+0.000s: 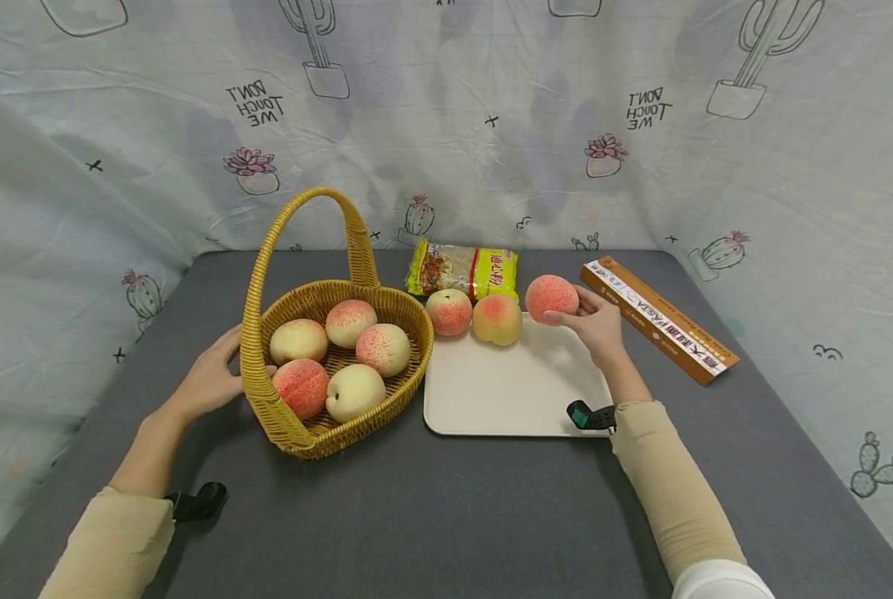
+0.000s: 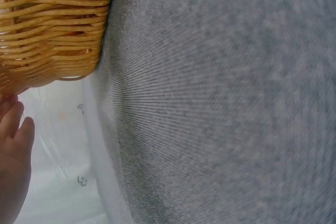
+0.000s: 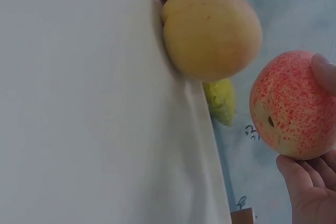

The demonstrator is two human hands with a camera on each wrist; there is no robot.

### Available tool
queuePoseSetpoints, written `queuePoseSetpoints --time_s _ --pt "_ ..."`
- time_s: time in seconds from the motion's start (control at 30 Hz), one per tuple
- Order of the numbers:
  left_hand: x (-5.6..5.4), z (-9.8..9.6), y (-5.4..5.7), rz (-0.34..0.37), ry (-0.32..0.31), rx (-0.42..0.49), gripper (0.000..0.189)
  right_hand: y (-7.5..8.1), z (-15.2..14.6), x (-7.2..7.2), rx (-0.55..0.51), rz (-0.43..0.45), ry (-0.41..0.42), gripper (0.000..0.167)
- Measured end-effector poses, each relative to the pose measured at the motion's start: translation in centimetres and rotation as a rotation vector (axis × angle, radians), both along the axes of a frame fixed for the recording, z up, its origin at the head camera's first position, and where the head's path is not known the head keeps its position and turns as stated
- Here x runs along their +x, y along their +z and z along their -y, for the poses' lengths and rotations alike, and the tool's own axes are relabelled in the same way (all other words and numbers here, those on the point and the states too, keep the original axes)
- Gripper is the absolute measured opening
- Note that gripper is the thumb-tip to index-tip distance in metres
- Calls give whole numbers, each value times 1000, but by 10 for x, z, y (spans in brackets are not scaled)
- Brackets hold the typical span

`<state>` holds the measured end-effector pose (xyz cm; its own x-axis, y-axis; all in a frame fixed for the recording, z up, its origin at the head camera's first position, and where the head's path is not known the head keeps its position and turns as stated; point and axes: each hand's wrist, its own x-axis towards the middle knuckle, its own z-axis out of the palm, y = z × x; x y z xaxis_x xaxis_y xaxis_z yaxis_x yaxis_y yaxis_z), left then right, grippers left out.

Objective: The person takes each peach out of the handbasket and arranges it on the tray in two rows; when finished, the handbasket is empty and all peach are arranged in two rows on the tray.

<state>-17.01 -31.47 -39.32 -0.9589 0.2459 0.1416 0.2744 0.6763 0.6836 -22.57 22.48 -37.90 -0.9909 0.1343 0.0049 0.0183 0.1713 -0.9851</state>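
Note:
In the head view my right hand (image 1: pixel 598 324) holds a red peach (image 1: pixel 551 299) over the back right of a white tray (image 1: pixel 517 391). The right wrist view has that peach (image 3: pixel 295 106) between thumb and fingers, its stem dimple showing. Two more peaches rest at the tray's back left: a red-and-cream peach (image 1: pixel 449 313) and a yellow peach (image 1: pixel 498 320). My left hand (image 1: pixel 210 374) grips the left side of a wicker basket (image 1: pixel 371 426), a fingertip showing inside the rim. Several peaches (image 1: pixel 356 392) lie in the basket. In the left wrist view the fingers (image 2: pixel 10 121) touch the wickerwork.
Behind the tray lies a yellow bag of pasta (image 1: pixel 461 270). A long brown pasta box (image 1: pixel 659 320) lies slanted on the right of the grey table (image 1: pixel 431 516). The basket's tall handle (image 1: pixel 262 266) arches up, and a printed curtain (image 1: pixel 446 125) hangs behind.

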Motion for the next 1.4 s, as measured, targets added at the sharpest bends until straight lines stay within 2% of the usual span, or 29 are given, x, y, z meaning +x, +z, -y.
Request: queuePoseSetpoints --time_s 0.27,0.5,0.73,0.93,1.03,1.23,1.4 --pt "0 0 0 12 8 -2 82 -17 -3 -8 61 72 -57 70" --pt "1 0 0 -5 9 -1 83 -28 -2 -14 88 103 -59 71" --pt "2 -1 1 6 8 -5 81 -27 3 -16 122 160 -51 74" --pt "2 -2 2 2 7 6 80 -27 4 -14 121 163 -35 75" --pt "2 -2 1 8 7 6 80 -28 -1 -12 185 165 -15 73" --pt "2 -2 1 18 5 19 80 -21 -12 -8 381 170 46 72" --pt "1 -1 0 7 -2 29 81 -21 -10 -6 379 175 60 75"
